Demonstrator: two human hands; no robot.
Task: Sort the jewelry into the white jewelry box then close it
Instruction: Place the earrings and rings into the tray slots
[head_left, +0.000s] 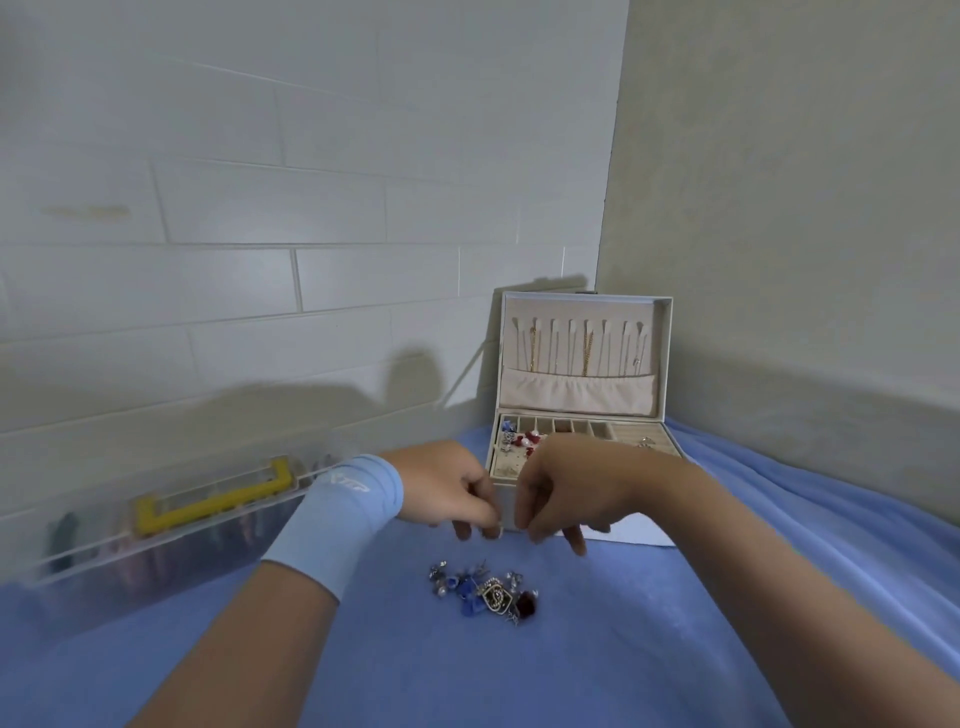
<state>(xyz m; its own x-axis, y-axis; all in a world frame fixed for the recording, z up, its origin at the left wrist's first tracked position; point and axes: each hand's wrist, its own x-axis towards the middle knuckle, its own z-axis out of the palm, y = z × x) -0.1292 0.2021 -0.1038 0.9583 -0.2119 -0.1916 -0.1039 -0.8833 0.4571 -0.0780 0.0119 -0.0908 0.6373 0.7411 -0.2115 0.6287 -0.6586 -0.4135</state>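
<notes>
Jewelry box (576, 392), white: stood open in the corner on the blue cloth (727, 597), lid upright. Chains (587, 353) hung inside the lid; red and blue pieces lay in the left tray compartments.
Loose jewelry (480, 592): one small heap on the cloth, near the box front.
Left hand (447, 488) and right hand (571, 488): close together beyond the heap, fingers curled; whether either grip held a piece could not be told.
Clear case (156, 535), yellow handle (208, 499): far left.
</notes>
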